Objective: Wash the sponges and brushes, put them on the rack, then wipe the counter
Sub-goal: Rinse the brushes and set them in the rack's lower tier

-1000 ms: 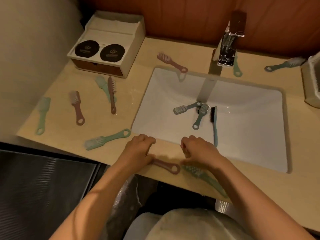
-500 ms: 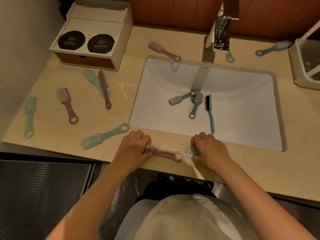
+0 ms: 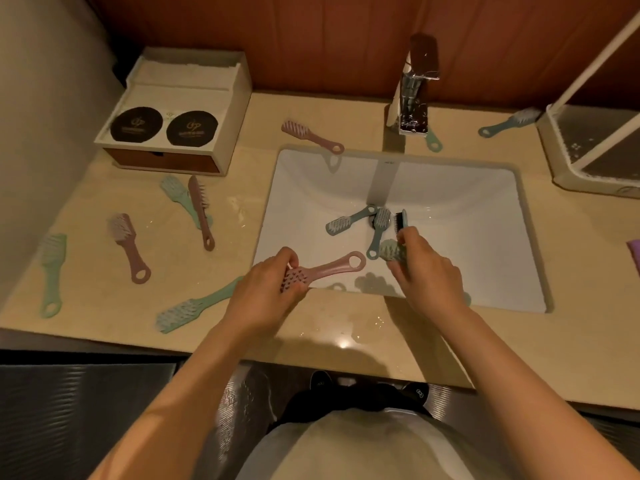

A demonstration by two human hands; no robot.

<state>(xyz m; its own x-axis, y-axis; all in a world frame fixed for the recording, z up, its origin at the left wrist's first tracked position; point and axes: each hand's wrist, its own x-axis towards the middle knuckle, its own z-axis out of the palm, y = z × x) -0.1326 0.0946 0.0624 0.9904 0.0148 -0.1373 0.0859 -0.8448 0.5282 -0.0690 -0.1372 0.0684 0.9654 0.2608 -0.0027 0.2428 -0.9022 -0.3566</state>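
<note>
My left hand [image 3: 266, 296] grips a pink brush [image 3: 322, 270] over the sink's [image 3: 485, 271] near edge; my right hand [image 3: 427, 275] seemingly grips a green brush [image 3: 391, 250]; carry both under the tap [image 3: 414, 98], bristles up.

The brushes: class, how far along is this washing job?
Early. Done: three brushes lie in the sink, tap apparently off. In hand: left hand holds a pink brush, right hand a green brush. Left: brushes strewn on the counter; rack apparently empty; counter unwiped.
</note>
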